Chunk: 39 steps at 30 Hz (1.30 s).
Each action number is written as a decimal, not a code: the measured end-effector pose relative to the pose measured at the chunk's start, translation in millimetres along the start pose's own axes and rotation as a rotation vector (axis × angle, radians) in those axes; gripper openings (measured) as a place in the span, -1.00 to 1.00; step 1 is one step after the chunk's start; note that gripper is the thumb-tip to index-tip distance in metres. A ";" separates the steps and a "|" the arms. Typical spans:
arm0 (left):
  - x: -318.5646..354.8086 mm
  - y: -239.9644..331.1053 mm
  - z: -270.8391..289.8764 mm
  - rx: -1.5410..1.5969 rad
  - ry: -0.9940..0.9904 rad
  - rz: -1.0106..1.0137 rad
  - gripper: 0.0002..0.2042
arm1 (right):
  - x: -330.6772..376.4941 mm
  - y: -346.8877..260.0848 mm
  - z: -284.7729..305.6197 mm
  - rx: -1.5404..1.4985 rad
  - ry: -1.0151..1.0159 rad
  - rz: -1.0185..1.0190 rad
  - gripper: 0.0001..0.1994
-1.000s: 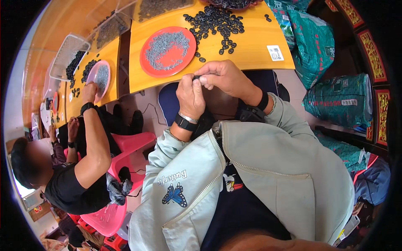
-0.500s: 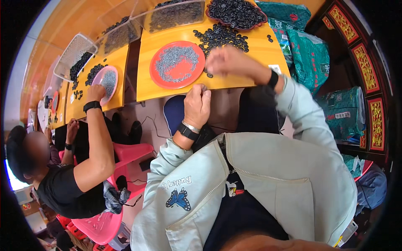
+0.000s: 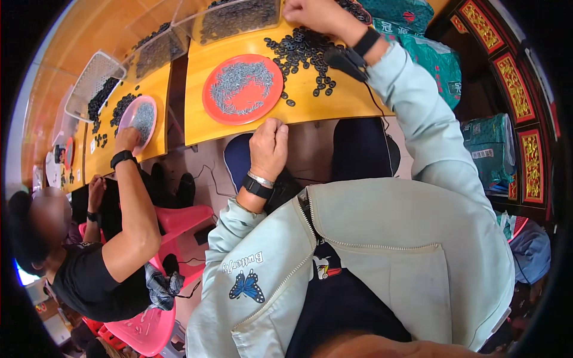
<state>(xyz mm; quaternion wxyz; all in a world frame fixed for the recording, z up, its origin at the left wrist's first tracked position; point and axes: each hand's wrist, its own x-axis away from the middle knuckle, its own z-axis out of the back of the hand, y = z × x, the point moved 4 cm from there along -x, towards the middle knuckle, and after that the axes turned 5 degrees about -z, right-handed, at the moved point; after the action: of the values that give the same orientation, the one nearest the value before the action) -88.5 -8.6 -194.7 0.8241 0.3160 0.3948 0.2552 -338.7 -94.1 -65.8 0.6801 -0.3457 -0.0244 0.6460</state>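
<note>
My left hand (image 3: 268, 149) is closed in a fist at the table's front edge, thumb uppermost. Whatever lies inside it is hidden. Stretched to the far side, my right hand (image 3: 322, 17) has its fingers curled together beside the right end of a clear plastic bin (image 3: 239, 27) of small dark parts. Anything between those fingertips cannot be made out. A red round plate (image 3: 243, 119) with small silver metal pins (image 3: 239, 77) lies on the table beyond my left fist. Loose black oval parts (image 3: 298, 51) are spread right of the plate, under my right forearm.
A dish of black parts (image 3: 356, 11) is partly hidden behind my right hand. Green packed bags (image 3: 427, 65) stand right of the yellow table (image 3: 346, 106). On the left, a co-worker's hand (image 3: 127, 139) is at a pink plate (image 3: 154, 113), near a white basket (image 3: 95, 83).
My right hand has moved from beside the red plate up to the far bin. A dark wrist-worn piece and cable now show over the black parts. My left fist stays at the edge.
</note>
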 end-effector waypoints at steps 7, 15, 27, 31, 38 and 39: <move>1.2 2.9 -9.9 0.032 -0.030 0.026 -0.89 | 70.0 88.2 -36.7 0.217 -0.085 -0.211 -0.85; 6.1 -3.2 -14.0 -0.013 -0.093 0.054 -0.88 | 91.0 78.9 -69.3 0.322 -0.131 -0.141 -0.79; 9.3 -5.6 -21.5 -0.017 -0.126 0.048 -0.87 | 82.6 91.6 -51.5 0.193 -0.135 -0.182 -0.81; 10.4 -2.7 -21.6 -0.020 -0.121 0.030 -0.88 | 80.7 89.2 -46.5 0.201 -0.193 -0.240 -0.81; 12.6 -5.6 -23.6 -0.002 -0.161 0.095 -0.89 | 86.6 101.5 -38.5 0.229 -0.153 -0.192 -0.81; 12.8 -5.9 -24.4 -0.004 -0.164 0.096 -0.89 | 87.2 96.3 -40.1 0.159 -0.156 -0.147 -0.81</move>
<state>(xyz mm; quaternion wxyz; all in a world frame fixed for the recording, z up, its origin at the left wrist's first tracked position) -100.2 3.8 -217.1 0.8412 0.3527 0.3099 0.2683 -388.1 -40.6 -180.6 0.7471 -0.2366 -0.0513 0.6191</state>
